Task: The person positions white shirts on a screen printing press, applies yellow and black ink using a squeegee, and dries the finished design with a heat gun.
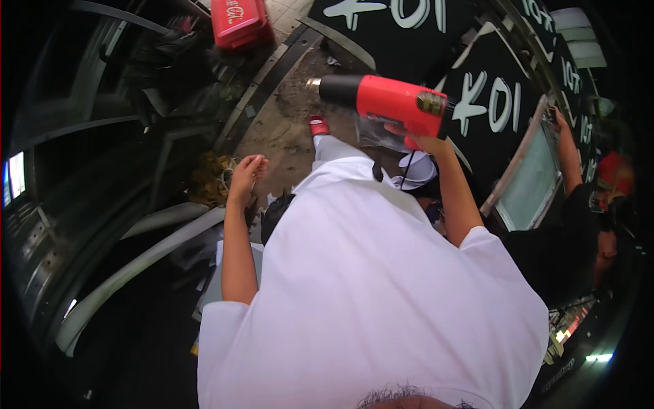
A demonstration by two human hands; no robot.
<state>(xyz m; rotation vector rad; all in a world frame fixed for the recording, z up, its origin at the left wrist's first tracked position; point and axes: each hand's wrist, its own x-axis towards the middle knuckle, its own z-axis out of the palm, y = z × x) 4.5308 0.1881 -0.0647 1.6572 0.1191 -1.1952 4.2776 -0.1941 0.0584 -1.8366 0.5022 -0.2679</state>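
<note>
My right hand [426, 142] grips the handle of a red and black heat gun [392, 102], its metal nozzle pointing left and a dark cord hanging below. My left hand [251, 170] is raised at the left of my white shirt, fingers curled together; whatever they hold, if anything, is too small to make out. Below the heat gun are a clear plastic bag [368, 133] and a white bucket [419, 167]. My foot in a red shoe [319, 124] rests on the stained floor [286, 95].
Black boards with white lettering [487, 71] stand at top right. A co-worker's hand [558, 119] holds a pale-framed panel [521, 184]. A red cooler [235, 20] is at the top. Long white strips [136, 269], yellowish material [208, 180] and dark metal framing [163, 157] are at left.
</note>
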